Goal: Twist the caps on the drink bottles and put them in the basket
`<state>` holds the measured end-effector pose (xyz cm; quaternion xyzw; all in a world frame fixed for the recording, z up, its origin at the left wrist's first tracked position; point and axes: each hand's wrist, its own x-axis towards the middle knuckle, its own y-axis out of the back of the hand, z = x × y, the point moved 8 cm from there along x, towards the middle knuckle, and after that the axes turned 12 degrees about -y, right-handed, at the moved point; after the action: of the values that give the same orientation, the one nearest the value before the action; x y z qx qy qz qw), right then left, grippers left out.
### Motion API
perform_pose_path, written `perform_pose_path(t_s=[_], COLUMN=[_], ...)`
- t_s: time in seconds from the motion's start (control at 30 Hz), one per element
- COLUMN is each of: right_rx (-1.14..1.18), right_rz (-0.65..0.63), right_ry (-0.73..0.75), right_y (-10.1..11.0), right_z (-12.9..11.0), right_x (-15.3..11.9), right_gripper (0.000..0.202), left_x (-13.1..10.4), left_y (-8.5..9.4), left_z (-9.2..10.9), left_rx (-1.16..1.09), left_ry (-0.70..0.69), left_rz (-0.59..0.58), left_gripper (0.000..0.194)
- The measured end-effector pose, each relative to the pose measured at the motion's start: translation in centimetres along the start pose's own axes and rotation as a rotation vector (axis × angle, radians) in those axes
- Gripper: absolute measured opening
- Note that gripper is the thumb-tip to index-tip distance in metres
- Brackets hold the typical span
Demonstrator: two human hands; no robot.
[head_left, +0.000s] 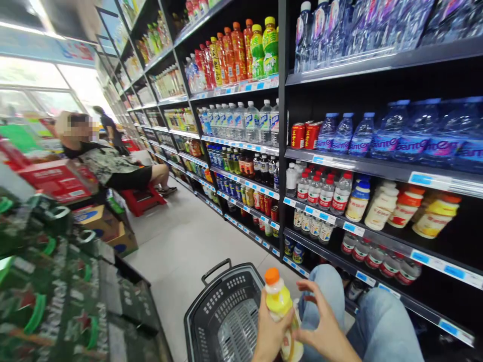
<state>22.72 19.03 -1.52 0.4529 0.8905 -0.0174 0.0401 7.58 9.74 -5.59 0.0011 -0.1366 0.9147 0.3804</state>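
Observation:
A yellow drink bottle (279,300) with an orange cap is held in my left hand (270,329), whose fingers wrap round its body. It tilts slightly, cap upward, above the right side of a dark grey shopping basket (196,301). My right hand (322,322) is just right of the bottle, fingers apart and curved. Its thumb reaches the lower side of the bottle; whether it presses there I cannot tell. The basket stands on the floor with its handle at the far end, and nothing shows in its visible part.
Shelves (320,213) of bottled drinks run along the right, with yellow and orange-capped bottles (437,216) on a low shelf. My bent knees (328,289) are close to them. Green beer cartons (128,296) line the left. Farther off, a person (109,163) sits on a red stool (141,201).

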Motion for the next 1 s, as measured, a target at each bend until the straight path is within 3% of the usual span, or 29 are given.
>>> perform_pose_path(t_s=[0.07, 0.1, 0.17, 0.23, 0.33, 0.47, 0.57, 0.67, 0.77, 0.9, 1.0], right_rx=[-0.018, 0.036, 0.174, 0.235, 0.149, -0.075, -0.103, 0.067, 0.243, 0.45, 0.544], right_rz=[-0.125, -0.194, -0.299, -0.308, -0.208, -0.032, -0.048, -0.131, -0.215, -0.25, -0.148], right_ry=[-0.14, -0.198, -0.23, -0.182, -0.125, -0.056, -0.105, -0.258, -0.487, -0.687, -0.734], right_y=[-2.3, -3.7, -6.4, -8.0, -8.4, -6.9, -6.7, -6.9, -7.5, -8.2, -7.8], right_z=[3.4, 5.0, 7.0, 7.6, 7.6, 7.1, 7.9, 9.6, 12.0, 14.4, 15.2], right_x=[-0.3, -0.6, -1.4, -2.0, -2.3, -2.7, -3.4, -4.1, -4.5, -4.0, -3.4], right_gripper=[0.126, 0.127, 0.111, 0.091, 0.079, 0.07, 0.071, 0.073, 0.073, 0.078, 0.087], left_x=[0.3, 0.4, 0.3, 0.4, 1.3, 3.8, 5.1, 5.2, 4.6, 3.8, 4.7], left_y=[1.7, 2.2, 2.6, 2.7, 3.8, 7.3, 9.1, 10.3, 11.4, 12.4, 13.2], left_z=[0.8, 1.1, 1.5, 2.2, 4.2, 7.5, 8.4, 7.1, 4.9, 1.5, 0.6], left_rx=[-0.135, -0.2, -0.32, -0.375, -0.335, -0.026, 0.316, 0.503, 0.493, 0.397, 0.549], left_ry=[0.028, 0.035, 0.082, 0.111, 0.06, -0.102, -0.137, -0.08, 0.016, 0.198, 0.135], left_rz=[0.079, 0.104, 0.1, 0.079, 0.097, 0.173, 0.017, -0.204, -0.306, -0.321, -0.242], left_gripper=[0.097, 0.095, 0.089, 0.083, 0.077, 0.062, 0.048, 0.049, 0.055, 0.069, 0.063])
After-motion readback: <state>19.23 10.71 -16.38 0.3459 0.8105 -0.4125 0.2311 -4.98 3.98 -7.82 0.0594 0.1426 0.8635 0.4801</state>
